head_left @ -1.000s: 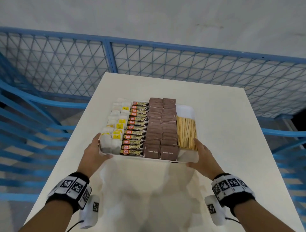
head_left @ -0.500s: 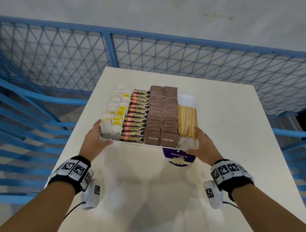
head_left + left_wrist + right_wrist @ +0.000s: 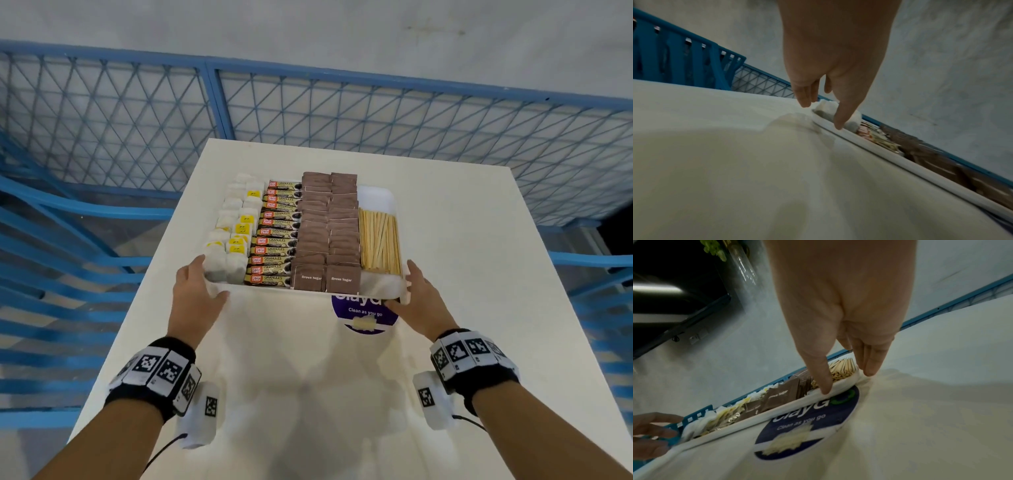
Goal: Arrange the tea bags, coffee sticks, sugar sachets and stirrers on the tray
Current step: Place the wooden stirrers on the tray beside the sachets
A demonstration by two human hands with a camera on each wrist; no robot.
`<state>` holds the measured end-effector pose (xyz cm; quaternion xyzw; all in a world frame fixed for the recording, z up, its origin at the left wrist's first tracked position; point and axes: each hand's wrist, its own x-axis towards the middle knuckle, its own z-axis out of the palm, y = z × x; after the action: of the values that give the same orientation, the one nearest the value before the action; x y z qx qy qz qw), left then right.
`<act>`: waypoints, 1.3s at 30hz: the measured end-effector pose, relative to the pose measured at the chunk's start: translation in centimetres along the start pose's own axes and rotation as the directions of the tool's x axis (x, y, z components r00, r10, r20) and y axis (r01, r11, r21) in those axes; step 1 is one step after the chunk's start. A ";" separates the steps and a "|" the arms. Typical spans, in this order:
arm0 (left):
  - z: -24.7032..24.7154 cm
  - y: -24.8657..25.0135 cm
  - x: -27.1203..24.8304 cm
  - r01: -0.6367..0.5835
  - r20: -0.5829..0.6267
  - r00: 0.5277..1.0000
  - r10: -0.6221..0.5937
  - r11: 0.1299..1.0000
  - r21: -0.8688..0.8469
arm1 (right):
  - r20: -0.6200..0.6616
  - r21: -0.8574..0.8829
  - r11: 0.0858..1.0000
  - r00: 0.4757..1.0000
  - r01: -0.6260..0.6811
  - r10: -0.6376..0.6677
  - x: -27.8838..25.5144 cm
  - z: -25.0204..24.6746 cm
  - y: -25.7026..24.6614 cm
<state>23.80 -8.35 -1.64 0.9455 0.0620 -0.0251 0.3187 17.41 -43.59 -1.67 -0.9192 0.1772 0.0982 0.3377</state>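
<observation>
A white tray [image 3: 376, 196] lies on the white table [image 3: 462, 274]. It holds rows, from left to right, of white tea bags [image 3: 233, 233], coffee sticks [image 3: 277, 233], brown sugar sachets [image 3: 329, 233] and wooden stirrers [image 3: 378, 240]. My left hand [image 3: 197, 291] is at the tray's near left corner. Its thumb touches the near rim [image 3: 879, 152] and its straight fingers lie along the left side. My right hand [image 3: 421, 298] mirrors it at the near right corner, thumb on the rim [image 3: 840, 385] and fingers beside the stirrers [image 3: 840, 368].
A round purple sticker [image 3: 364, 317] reading "Clean as you go" is on the table just in front of the tray, partly under it. A blue mesh railing [image 3: 308, 113] surrounds the table at the back and sides. Bare tabletop lies between me and the tray.
The tray has moved away from me across the table with both hands at its near corners. The purple sticker has come into sight in front of it.
</observation>
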 end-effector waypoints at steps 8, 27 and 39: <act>4.4 6.1 -10.1 -0.326 0.149 0.931 0.333 0.943 -0.070 | -0.077 0.038 0.996 0.994 -0.079 0.082 -10.3 -1.7 2.8; 17.1 25.1 -31.8 -0.783 0.662 0.164 0.731 0.504 -0.364 | -0.403 -0.212 0.862 0.845 -0.461 0.352 -34.7 -6.4 20.7; 22.0 30.6 -34.7 -0.903 0.749 0.183 0.637 0.410 -0.129 | -0.254 0.056 0.917 0.882 -0.396 0.396 -36.5 -7.1 23.8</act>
<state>-6.71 -49.30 2.21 0.7861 -0.5651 -0.2249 0.1100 -25.03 -55.64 0.74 -0.8680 0.4040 0.0433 0.2854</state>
